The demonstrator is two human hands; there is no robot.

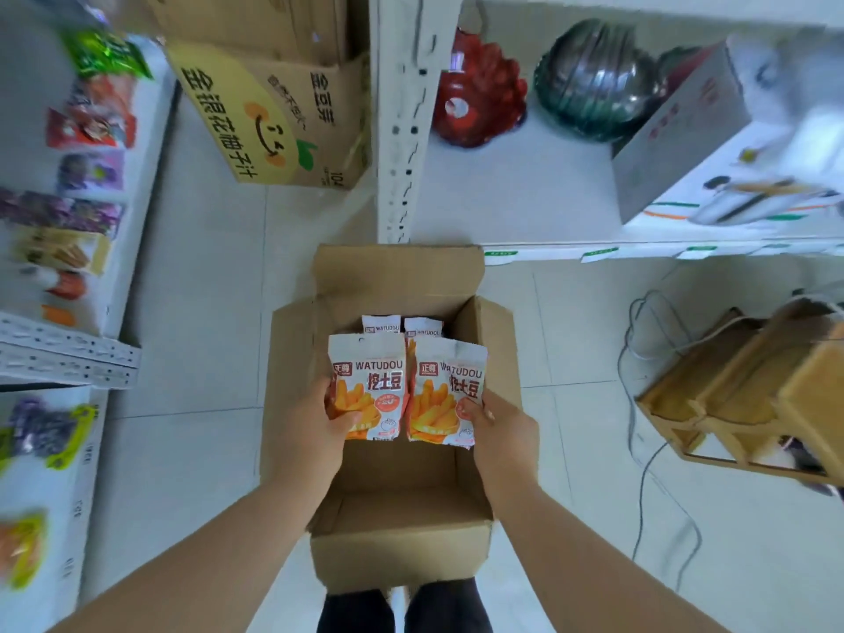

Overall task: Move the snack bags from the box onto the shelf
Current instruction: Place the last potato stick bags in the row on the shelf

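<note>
Left hand [315, 427] gripped the lower left edge of one white-and-orange WATUDOU snack bag [370, 390], thumb on the front. Right hand [502, 431] gripped the lower right corner of a second matching bag [445, 395]. Hands were apart, one bag each. The bags were side by side with inner edges touching, held upright above the open brown cardboard box [402, 541].

Two more bag tops [381, 324] stood against the box's far wall. The near half of the box floor showed bare cardboard. Side flaps were splayed outward. The far flap was raised, its top edge just beside the front lip of the white metal shelf [525, 198].

On that shelf sat a red ruffled bowl [475, 93], a stack of dark bowls [593, 79] and a grey cookware carton [676, 143]; white board showed in front of the bowls.

Left: a second white shelf holding mixed snack packs [91, 125], with a strip of pale floor tiles [196, 358] between it and the box. Right: a wooden rack [753, 395] and a grey cable [639, 472] on the floor
</note>
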